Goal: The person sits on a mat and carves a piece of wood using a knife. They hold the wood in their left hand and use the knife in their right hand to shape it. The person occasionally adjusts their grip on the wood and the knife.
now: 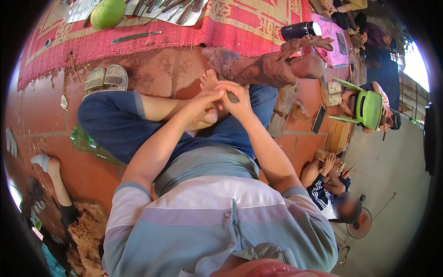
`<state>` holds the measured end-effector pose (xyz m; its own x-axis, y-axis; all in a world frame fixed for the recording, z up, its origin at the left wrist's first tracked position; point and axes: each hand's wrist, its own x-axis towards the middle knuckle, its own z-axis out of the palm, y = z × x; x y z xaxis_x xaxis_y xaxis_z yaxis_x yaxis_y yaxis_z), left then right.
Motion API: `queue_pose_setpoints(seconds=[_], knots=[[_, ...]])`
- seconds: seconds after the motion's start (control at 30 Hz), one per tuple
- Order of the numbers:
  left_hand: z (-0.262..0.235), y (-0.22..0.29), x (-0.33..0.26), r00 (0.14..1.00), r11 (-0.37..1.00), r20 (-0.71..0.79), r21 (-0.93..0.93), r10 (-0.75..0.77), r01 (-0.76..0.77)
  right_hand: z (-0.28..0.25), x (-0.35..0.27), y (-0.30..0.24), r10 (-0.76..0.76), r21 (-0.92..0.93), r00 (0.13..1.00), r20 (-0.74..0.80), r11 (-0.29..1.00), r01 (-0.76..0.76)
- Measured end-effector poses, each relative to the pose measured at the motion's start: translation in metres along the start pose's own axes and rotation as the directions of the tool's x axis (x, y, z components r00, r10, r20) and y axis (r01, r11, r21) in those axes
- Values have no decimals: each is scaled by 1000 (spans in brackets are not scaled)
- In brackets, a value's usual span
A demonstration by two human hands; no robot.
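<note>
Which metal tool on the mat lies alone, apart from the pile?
The long grey blade on the red mat, below the green fruit; the others cluster on the sheet above.

**Clearance around the hands**

Forward path is blocked by the carved wooden figure (267, 67). Bare tile floor (166, 69) is left open ahead-left, up to the sandals (106, 78). Right side is crowded by wood offcuts (284, 108) and a phone (319, 119).

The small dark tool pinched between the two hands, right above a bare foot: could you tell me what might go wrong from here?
The tool sits between the left hand and right hand, close to the bare foot; a slip could nick skin. The carved wooden piece leans beside the hands and might get knocked.
</note>
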<state>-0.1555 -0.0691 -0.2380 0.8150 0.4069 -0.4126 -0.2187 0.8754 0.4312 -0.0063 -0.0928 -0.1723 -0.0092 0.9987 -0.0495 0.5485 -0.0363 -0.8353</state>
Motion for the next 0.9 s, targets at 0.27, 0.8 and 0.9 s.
queue_pose_setpoints(seconds=[0.27, 0.8, 0.9], knots=[[12, 3, -8, 1000, 1000, -11, 12, -14, 14, 5, -7, 9, -114, -46, 992, -62, 993, 111], [-4, -7, 0, 997, 977, -25, 203, -68, 71, 0, -17, 11, -170, -115, 985, -40, 980, 165], [2, 6, -3, 997, 972, -2, 220, -78, 76, -12, -45, 8, 40, 76, 995, -90, 997, -34]])
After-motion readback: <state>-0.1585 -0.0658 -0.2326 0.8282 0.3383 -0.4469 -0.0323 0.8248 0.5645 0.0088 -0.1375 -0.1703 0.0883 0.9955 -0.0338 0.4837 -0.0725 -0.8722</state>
